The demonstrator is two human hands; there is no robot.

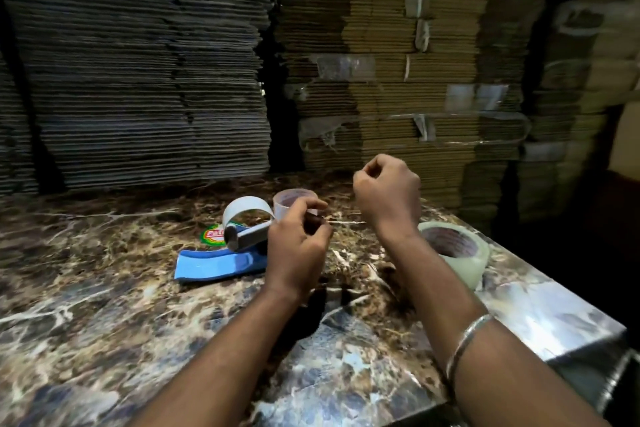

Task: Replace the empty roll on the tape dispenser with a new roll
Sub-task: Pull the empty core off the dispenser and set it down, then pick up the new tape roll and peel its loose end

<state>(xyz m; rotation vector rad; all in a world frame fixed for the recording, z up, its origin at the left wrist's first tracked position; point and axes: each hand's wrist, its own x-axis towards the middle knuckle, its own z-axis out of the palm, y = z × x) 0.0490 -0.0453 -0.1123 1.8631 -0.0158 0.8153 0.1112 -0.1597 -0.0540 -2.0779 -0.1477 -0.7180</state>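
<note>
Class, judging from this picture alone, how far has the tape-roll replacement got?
Done: the tape dispenser lies on the marble counter, seemingly without a roll. In hand: the left hand holds a small clear roll; the right hand is curled, contents unclear. Left: the new roll sits unfitted.

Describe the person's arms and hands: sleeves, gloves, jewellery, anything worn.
Both forearms are bare, with no sleeves in view. The left hand and right hand wear no gloves, and no rings are visible. The right forearm carries a thin silver-coloured metal bangle. The left wrist has no watch or band.
</note>
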